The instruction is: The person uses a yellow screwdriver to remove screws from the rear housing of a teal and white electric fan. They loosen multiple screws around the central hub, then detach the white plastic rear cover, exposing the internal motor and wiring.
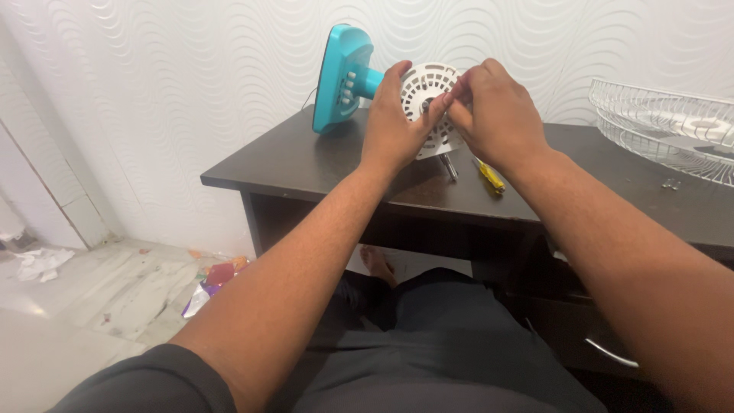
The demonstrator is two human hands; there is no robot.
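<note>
A small table fan lies on its side on the dark wooden desk (306, 164), its teal base (340, 76) pointing left and its round white motor housing (428, 95) facing me. My left hand (394, 122) wraps the housing's left rim. My right hand (493, 107) pinches something small at the housing's centre, hidden by the fingers. Below the housing lie a metal tool (449, 165) and a yellow-handled screwdriver (489, 176).
A white wire fan guard (665, 126) rests on the desk's right end, with small metal pieces (670, 183) in front of it. Crumpled paper (38, 264) and coloured wrappers (214, 283) lie on the floor at left. My bare foot (376, 264) shows under the desk.
</note>
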